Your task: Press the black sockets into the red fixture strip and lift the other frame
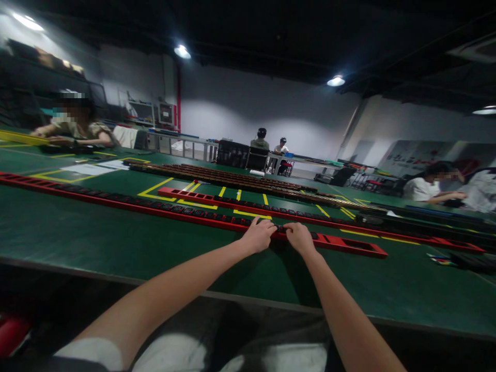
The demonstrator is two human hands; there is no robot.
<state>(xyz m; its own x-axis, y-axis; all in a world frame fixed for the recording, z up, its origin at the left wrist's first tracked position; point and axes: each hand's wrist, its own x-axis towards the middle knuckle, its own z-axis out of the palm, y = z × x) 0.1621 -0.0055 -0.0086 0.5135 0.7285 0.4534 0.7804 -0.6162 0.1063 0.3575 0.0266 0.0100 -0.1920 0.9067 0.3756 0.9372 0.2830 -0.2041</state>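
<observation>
A long red strip (217,223), its slots filled with a row of black pieces (187,210), crosses the green table in front of me. My left hand (260,235) rests on it right of its middle, fingers bent down and closed over the black row. Close beside it, my right hand (299,236) has thumb and fingers drawn together at the strip. A small dark piece (279,228) shows between the two hands. What lies under my fingertips is hidden. To the right of my hands, the strip's end (364,247) has an open rectangular slot.
Behind lies a second red strip (271,207) with black pieces, then a bundle of long brown-black bars (232,178). Yellow tape (155,187) marks the table. Coloured-tipped cables (442,259) lie at right. Co-workers sit at left (83,126), right (426,187) and the back.
</observation>
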